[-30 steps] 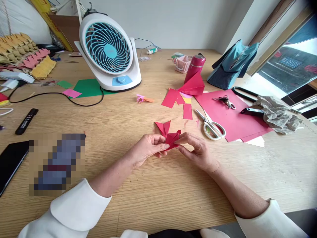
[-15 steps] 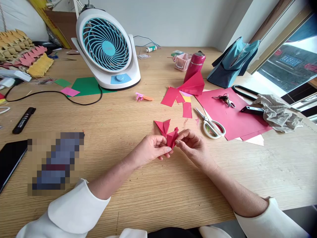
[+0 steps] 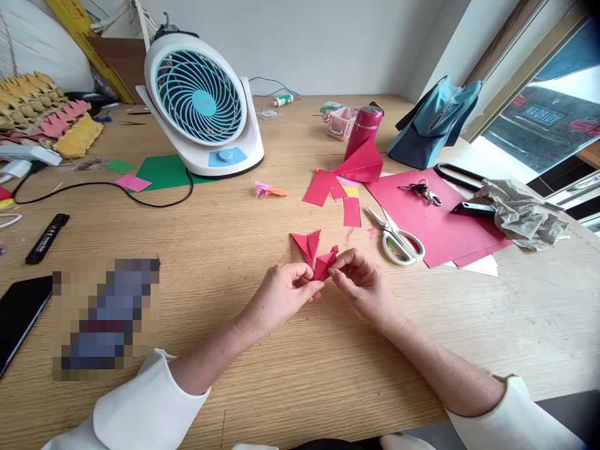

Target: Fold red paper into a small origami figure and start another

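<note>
Paper fold (image 3: 324, 265) | between hands | left hand (image 3: 285, 292), right hand (image 3: 360, 282) both pinching it

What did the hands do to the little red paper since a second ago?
Both hands kept hold of the folded red paper and squeezed it narrower. The left hand and right hand drew closer, fingertips nearly meeting, and the paper now stands more upright. The other red folded piece, the scissors and the fan stayed put.
</note>
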A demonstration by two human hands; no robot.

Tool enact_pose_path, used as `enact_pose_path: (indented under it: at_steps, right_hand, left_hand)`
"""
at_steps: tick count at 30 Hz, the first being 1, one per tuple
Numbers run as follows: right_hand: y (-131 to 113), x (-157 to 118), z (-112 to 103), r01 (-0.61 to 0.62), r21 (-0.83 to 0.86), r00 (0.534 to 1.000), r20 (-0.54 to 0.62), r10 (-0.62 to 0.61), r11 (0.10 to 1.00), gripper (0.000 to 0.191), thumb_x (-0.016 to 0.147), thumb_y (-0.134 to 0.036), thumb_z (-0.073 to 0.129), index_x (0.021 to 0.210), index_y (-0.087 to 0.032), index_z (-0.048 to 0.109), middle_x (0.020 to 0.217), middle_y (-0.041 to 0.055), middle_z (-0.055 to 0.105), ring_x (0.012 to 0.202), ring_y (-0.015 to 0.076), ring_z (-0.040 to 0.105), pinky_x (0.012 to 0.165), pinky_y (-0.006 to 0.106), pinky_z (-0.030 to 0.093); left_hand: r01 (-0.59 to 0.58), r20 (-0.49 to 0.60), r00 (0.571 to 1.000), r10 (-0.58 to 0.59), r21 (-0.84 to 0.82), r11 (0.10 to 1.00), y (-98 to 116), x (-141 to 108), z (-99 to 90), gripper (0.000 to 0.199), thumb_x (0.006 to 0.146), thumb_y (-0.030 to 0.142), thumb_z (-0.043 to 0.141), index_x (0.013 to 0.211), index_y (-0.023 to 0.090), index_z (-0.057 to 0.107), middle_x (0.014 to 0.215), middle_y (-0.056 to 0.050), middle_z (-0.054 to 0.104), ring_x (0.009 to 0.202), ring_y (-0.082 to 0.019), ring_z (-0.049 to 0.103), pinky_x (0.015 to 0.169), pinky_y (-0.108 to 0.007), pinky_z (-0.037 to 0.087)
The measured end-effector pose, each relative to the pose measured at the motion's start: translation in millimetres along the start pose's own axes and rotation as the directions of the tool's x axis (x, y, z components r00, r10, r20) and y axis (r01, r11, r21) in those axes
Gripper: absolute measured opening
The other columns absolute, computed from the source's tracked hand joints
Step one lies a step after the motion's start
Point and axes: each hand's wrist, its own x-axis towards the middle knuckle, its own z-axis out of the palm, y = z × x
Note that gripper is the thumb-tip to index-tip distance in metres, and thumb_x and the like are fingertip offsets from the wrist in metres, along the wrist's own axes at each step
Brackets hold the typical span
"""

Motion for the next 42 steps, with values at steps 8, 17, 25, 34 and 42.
enact_pose_path:
  at_steps: [8,17,25,34,42]
  right_hand:
    - [-2,1,2,-0.014,0.119,0.998,-0.059,0.021,0.993,0.026,0.085,-0.036,0.073,0.088,-0.023,0.051,0.077,-0.0029,0.055,0.064,0.0106,0.053,0.061,0.025,0.047]
    - [-7,4,2,-0.150,0.171,0.987,0.088,0.137,0.974,0.033,0.081,-0.049,0.076,0.088,-0.021,0.059,0.083,0.0024,0.063,0.073,0.0151,0.060,0.069,0.031,0.051]
    - [-8,1,3,-0.165,0.154,0.986,0.055,0.158,0.974,0.034,0.081,-0.047,0.075,0.072,-0.019,0.058,0.068,-0.0015,0.055,0.062,0.0117,0.049,0.060,0.026,0.043]
    - [-9,1,5,-0.182,0.178,0.983,0.053,0.175,0.967,0.036,0.081,-0.050,0.075,0.071,-0.019,0.058,0.065,-0.0021,0.055,0.062,0.0112,0.048,0.060,0.025,0.043]
    - [-12,0,11,-0.222,0.238,0.967,0.177,0.182,0.946,0.035,0.081,-0.053,0.073,0.076,-0.020,0.062,0.069,0.0000,0.060,0.062,0.0146,0.057,0.064,0.030,0.051]
  left_hand:
    - [0.076,0.086,0.994,-0.066,-0.126,0.989,-5,4,-0.4,0.021,0.084,0.036,0.066,0.078,0.015,0.061,0.067,-0.001,0.066,0.056,-0.010,0.056,0.050,-0.020,0.042]
    - [0.146,0.101,0.988,-0.120,-0.314,0.938,-7,7,5.1,0.036,0.079,0.047,0.071,0.090,0.015,0.062,0.071,-0.001,0.063,0.061,-0.011,0.059,0.046,-0.019,0.043]
    - [0.129,0.054,0.991,-0.122,-0.164,0.978,-11,5,9.6,0.032,0.082,0.046,0.068,0.079,0.016,0.058,0.068,-0.003,0.067,0.060,-0.013,0.061,0.046,-0.018,0.039]
    - [-0.091,-0.049,0.995,0.088,-0.063,0.994,-19,3,13.0,0.032,0.086,0.045,0.066,0.073,0.017,0.057,0.066,-0.002,0.067,0.061,-0.014,0.065,0.058,-0.024,0.050]
    - [-0.086,0.023,0.996,0.090,-0.145,0.986,-22,5,14.8,0.033,0.085,0.046,0.068,0.074,0.016,0.061,0.068,-0.001,0.066,0.067,-0.015,0.066,0.062,-0.023,0.050]
